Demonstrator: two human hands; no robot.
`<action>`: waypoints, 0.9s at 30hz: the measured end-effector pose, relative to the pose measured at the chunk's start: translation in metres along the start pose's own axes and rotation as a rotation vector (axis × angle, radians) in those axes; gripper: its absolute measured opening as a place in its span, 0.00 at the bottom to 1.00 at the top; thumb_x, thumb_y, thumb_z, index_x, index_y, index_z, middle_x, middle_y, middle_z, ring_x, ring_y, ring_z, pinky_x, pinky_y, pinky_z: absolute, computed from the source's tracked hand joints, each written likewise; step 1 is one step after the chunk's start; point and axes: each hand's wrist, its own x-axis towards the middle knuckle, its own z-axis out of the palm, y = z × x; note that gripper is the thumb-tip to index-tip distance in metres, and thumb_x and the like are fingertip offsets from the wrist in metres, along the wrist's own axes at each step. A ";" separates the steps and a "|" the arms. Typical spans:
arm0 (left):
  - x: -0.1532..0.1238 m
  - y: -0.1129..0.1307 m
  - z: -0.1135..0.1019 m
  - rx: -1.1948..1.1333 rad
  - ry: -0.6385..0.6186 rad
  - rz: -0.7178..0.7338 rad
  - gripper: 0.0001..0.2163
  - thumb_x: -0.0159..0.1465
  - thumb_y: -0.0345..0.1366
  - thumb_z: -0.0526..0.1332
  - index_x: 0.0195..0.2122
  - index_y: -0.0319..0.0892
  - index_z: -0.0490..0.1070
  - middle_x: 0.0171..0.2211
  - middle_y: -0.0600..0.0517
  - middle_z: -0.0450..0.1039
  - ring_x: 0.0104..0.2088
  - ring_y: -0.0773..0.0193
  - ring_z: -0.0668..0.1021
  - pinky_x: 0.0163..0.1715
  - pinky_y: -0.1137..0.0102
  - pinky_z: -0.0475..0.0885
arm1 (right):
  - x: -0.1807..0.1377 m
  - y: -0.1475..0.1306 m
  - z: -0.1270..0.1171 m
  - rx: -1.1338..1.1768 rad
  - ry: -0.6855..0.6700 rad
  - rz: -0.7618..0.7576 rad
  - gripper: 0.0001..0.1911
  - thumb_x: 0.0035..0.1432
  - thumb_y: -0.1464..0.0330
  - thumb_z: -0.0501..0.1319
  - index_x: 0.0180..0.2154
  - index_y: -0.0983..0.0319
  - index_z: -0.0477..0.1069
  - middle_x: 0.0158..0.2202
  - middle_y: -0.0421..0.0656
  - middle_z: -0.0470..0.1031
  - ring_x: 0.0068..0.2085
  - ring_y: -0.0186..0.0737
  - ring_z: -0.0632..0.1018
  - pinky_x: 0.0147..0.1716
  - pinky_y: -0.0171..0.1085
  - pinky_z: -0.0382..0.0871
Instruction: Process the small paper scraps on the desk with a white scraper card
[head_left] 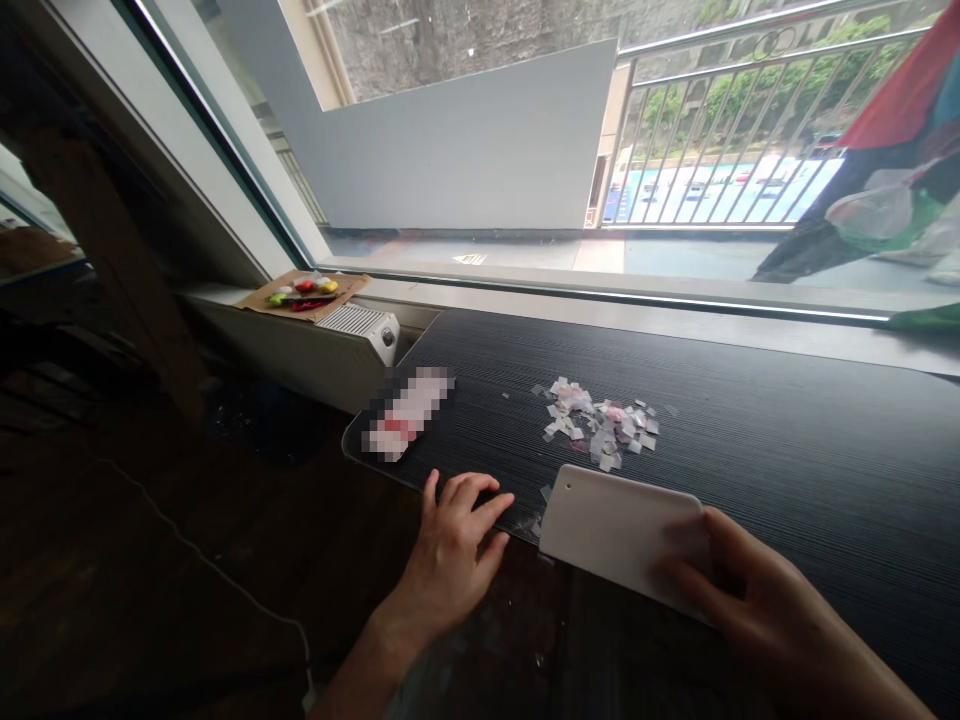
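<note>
My right hand [757, 600] grips a white plastic scraper card [611, 525] by its near right end, holding it tilted at the front edge of the black ribbed tabletop [787, 450]. Just beyond the card lies a small heap of white and pink paper scraps [600, 420]. My left hand [457, 545] rests on the table's front edge to the left of the card, fingers curled loosely and apart, holding nothing. A few stray scraps lie between the two hands.
A blurred white and pink object [409, 412] lies at the table's left corner. Beyond it a white heater [360, 325] and a cardboard piece with colourful small items [304, 292] sit by the window. A white cable [225, 580] crosses the dark floor on the left.
</note>
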 end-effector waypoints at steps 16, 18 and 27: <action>-0.001 0.001 0.000 0.006 -0.010 -0.019 0.19 0.59 0.24 0.57 0.50 0.46 0.72 0.49 0.47 0.71 0.53 0.54 0.72 0.61 0.38 0.53 | 0.022 0.002 -0.002 -0.028 0.017 -0.048 0.13 0.53 0.57 0.59 0.36 0.58 0.70 0.29 0.42 0.79 0.30 0.44 0.78 0.26 0.38 0.72; -0.001 0.001 0.000 0.004 -0.004 -0.019 0.19 0.59 0.24 0.57 0.50 0.47 0.72 0.49 0.48 0.71 0.52 0.54 0.72 0.61 0.39 0.53 | 0.020 0.001 -0.002 -0.033 0.052 -0.048 0.12 0.52 0.58 0.60 0.34 0.58 0.70 0.28 0.41 0.78 0.28 0.44 0.78 0.24 0.37 0.70; -0.001 0.000 0.002 -0.011 0.005 -0.012 0.20 0.59 0.22 0.56 0.50 0.47 0.72 0.49 0.47 0.71 0.52 0.55 0.71 0.61 0.39 0.51 | 0.015 0.003 0.009 0.016 -0.039 -0.043 0.12 0.54 0.57 0.60 0.34 0.58 0.70 0.27 0.41 0.77 0.28 0.42 0.77 0.25 0.37 0.71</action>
